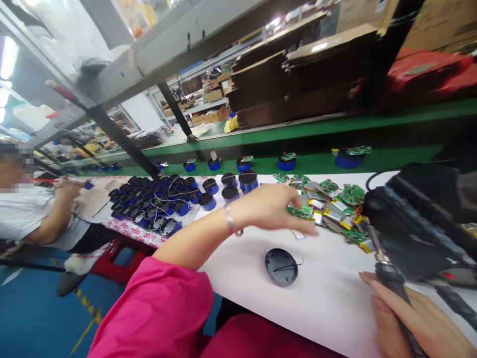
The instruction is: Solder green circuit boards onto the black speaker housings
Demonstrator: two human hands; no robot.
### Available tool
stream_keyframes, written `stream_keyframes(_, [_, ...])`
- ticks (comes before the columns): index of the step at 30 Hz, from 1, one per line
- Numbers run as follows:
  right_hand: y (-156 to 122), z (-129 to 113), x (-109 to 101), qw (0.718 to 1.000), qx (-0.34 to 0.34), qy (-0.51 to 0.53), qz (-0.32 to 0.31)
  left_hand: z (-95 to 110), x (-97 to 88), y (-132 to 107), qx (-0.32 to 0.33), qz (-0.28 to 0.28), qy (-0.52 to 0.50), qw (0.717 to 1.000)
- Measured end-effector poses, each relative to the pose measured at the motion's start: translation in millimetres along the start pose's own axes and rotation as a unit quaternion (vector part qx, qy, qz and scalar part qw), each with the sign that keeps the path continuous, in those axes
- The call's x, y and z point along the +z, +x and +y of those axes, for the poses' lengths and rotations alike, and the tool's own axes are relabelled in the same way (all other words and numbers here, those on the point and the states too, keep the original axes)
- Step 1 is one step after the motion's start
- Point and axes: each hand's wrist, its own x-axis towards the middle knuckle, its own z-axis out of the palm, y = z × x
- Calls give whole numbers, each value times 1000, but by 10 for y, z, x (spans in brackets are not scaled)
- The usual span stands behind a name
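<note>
The long white table (328, 293) runs slantwise across the view, with a green conveyor strip (313, 163) behind it carrying a few blue housings topped with boards. At its far left end a dense cluster of blue and black round housings (149, 204) sits near a seated co-worker in a white shirt (26, 214).

The person's left arm, in a pink sleeve (164, 303), stretches out over the table with the forearm nearly level and a bracelet (233, 221) at the wrist. The left hand (272, 206) is palm down at the near edge of a heap of green circuit boards with silver battery packs (331, 209); its fingers are extended and slightly spread, the tips touching the nearest boards, and whether they grip one I cannot tell.

The right hand (413, 318) rests low at the bottom right, fingers curled loosely around the handle of a soldering iron (387, 271), whose tip points up toward the board heap. A black stand or unit (413, 219) lies just beyond it.

A round black cover (281, 266) lies flat on the table between the two hands, a thin wire trailing from it.
</note>
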Motion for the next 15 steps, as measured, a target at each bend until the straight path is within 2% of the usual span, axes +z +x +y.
stream_keyframes(3, [-72,80,45,999,19,-10,25,-9,218,-486,-46,-103,-42,993])
stream_keyframes(6, [-108,89,60,999,21,-14,30,-6,486,-668,-83,-116,-66,988])
stream_keyframes(8, [-122,70,53,999,20,-16,30,5,626,-640,-83,-93,-126,984])
stream_keyframes(10, [-136,48,33,999,21,-17,31,-1,703,-518,-75,-40,-160,983])
stream_keyframes(13, [-138,24,-24,999,19,-20,27,-90,725,-218,-67,65,-62,994])
stream_keyframes(15, [-101,-3,-77,1000,-5,-20,10,-193,720,1,-63,88,-6,994])
